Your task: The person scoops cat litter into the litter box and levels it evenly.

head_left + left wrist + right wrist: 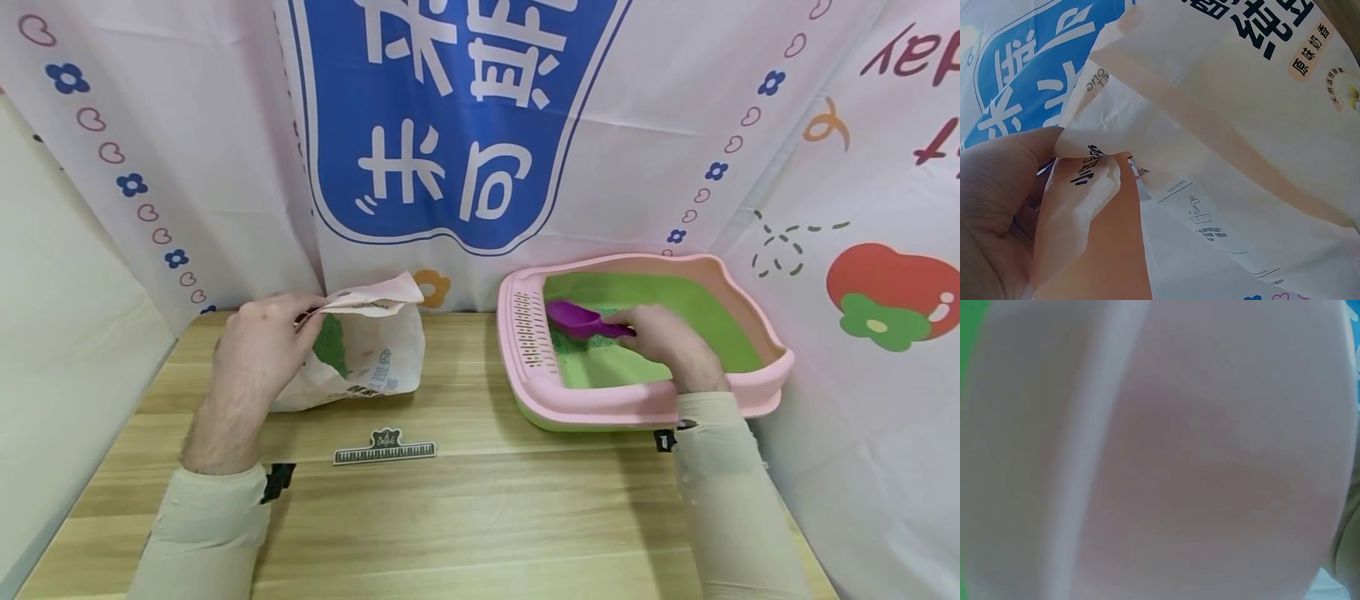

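Note:
My left hand (264,346) pinches the upper edge of a white paper bag (393,342), whose mouth gapes and shows green granules (330,346) inside. Close up in the left wrist view, thumb and fingers grip the folded rim of the bag (1210,150). My right hand (663,337) holds a purple scoop (573,319) by its handle, inside a pink-rimmed green litter box (637,406). The scoop's bowl lies at the box's left end, over green granules (573,346). The pink rim (1210,425) fills most of the right wrist view, blurred.
A black-and-white bag clip (385,448) lies on the wooden table (465,517) in front of the bag. Printed cloth (615,183) hangs behind the table and along its right side. The litter box's left rim has a slotted grate (532,329).

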{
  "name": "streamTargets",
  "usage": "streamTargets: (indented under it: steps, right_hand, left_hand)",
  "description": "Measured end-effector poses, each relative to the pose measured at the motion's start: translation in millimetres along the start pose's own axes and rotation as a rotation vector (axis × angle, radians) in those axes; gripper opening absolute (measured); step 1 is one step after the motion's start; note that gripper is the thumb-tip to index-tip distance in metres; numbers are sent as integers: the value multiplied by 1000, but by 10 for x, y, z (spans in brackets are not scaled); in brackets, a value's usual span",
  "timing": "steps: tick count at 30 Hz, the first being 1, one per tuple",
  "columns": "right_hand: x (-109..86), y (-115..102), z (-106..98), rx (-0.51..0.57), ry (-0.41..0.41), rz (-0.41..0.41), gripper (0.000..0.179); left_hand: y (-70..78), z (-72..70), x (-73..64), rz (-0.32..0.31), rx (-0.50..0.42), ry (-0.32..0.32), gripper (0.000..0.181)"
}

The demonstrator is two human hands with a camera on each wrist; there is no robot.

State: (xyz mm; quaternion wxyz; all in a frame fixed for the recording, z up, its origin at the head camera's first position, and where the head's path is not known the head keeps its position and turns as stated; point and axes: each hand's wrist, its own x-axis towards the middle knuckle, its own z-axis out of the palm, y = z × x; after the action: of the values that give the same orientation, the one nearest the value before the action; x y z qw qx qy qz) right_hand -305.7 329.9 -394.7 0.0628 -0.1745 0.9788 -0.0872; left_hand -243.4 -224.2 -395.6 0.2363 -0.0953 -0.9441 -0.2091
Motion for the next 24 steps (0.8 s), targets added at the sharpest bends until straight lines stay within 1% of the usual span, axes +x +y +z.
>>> streamTargets:
  steps: [4, 7, 10, 13, 16, 20, 24]
  right_hand:
    - [25, -24, 35, 0, -43, 16, 33]
    - [7, -46, 25, 29, -65, 26, 30]
    - [-31, -52, -3, 43, -94, 26, 28]
    - [-76, -48, -49, 55, -127, 30, 29]
    - [-120, -23, -109, 55, -144, 10, 29]
    - [-170, 23, -175, 53, -128, 5, 29]
    - [-184, 56, -191, 22, -69, 45, 30]
  left_hand:
    - [-4, 5, -1, 5, -1, 3, 23]
    - [-6, 2, 2, 3, 1, 2, 23]
    - [-5, 0, 8, -2, 2, 1, 23]
    - [-4, 0, 13, -5, 1, 2, 23]
    - [-1, 0, 14, -2, -1, 3, 23]
    - [1, 1, 11, 0, -2, 2, 23]
    - [0, 3, 12, -4, 0, -3, 23]
